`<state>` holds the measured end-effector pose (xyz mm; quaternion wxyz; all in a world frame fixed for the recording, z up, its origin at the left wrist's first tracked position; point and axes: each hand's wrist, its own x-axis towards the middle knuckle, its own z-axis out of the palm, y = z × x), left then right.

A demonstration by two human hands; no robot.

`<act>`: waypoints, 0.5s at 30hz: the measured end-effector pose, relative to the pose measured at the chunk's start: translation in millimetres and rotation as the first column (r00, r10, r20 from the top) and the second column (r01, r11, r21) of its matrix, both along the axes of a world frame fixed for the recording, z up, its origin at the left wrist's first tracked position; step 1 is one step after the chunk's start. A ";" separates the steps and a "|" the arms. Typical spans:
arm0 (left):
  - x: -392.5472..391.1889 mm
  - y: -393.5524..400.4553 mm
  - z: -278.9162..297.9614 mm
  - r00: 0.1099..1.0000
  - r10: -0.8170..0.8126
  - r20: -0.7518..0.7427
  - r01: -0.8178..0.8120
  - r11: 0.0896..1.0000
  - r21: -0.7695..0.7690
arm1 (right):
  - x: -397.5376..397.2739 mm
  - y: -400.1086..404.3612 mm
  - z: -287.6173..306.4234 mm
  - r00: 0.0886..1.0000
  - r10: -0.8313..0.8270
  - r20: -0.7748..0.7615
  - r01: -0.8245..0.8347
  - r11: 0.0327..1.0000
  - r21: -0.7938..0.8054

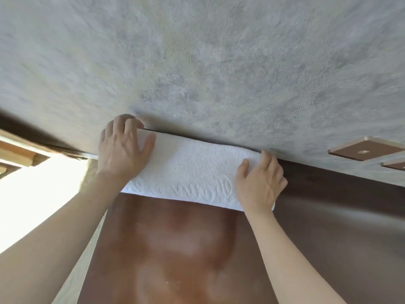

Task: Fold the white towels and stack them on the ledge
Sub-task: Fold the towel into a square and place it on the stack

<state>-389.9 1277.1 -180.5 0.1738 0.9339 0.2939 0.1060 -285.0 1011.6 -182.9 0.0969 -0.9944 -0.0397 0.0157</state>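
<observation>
A single wide-angle view is taken from head height, aimed forward and steeply down along both forearms. The brown ledge (328,216) and grey wall (197,62) are seen close up, tilted across the frame.

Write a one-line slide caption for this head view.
Both hands, left hand and right hand, press a folded white towel onto the brown ledge.
</observation>
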 end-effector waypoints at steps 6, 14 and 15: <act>-9.4 -83.7 1.6 0.925 -0.377 -0.058 0.373 0.926 -0.060 | -43.6 29.0 1.7 0.855 0.504 0.123 -0.514 0.854 0.075; 9.2 -72.6 -17.1 0.860 -0.389 -0.331 0.403 0.915 -0.027 | -21.6 18.2 -15.5 0.789 0.613 -0.041 -0.614 0.788 -0.043; 11.9 -71.3 -17.9 0.855 -0.388 -0.344 0.405 0.914 -0.022 | -18.6 14.5 -16.5 0.791 0.611 -0.043 -0.612 0.790 -0.040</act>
